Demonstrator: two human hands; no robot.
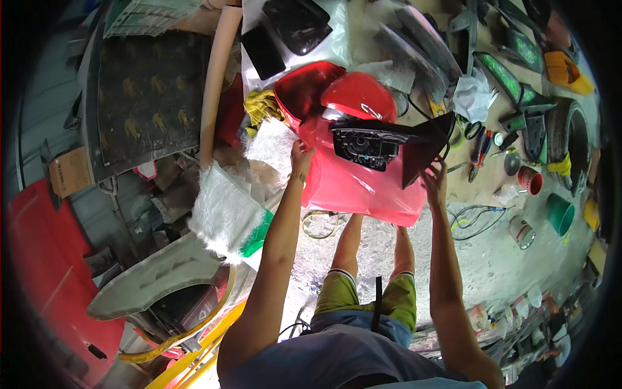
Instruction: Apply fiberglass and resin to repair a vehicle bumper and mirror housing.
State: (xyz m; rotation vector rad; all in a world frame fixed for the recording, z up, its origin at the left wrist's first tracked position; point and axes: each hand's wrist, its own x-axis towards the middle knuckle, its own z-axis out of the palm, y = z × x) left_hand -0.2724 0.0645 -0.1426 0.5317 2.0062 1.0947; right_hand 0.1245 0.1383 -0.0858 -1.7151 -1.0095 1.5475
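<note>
A black mirror housing (366,144), with an open inner mechanism and a triangular base, lies over pink plastic sheeting (356,191). Behind it are a glossy red cover (356,94) and a red shell (298,87) with a dark inside. My left hand (299,155) has its fingers curled on the sheeting's left edge, beside white fibre matting (265,146). My right hand (434,178) grips the housing's triangular base at the right, over the sheeting's edge; some fingertips are hard to make out. A dark cable arches behind the housing.
A yellow cloth (259,107), fibre sheets (220,207), a grey body panel (142,285) and a red panel (48,279) are at left. Pliers (478,155), a red tin (531,181), a green bucket (558,214), a tyre (573,139) and several dark trim parts (521,91) are at right.
</note>
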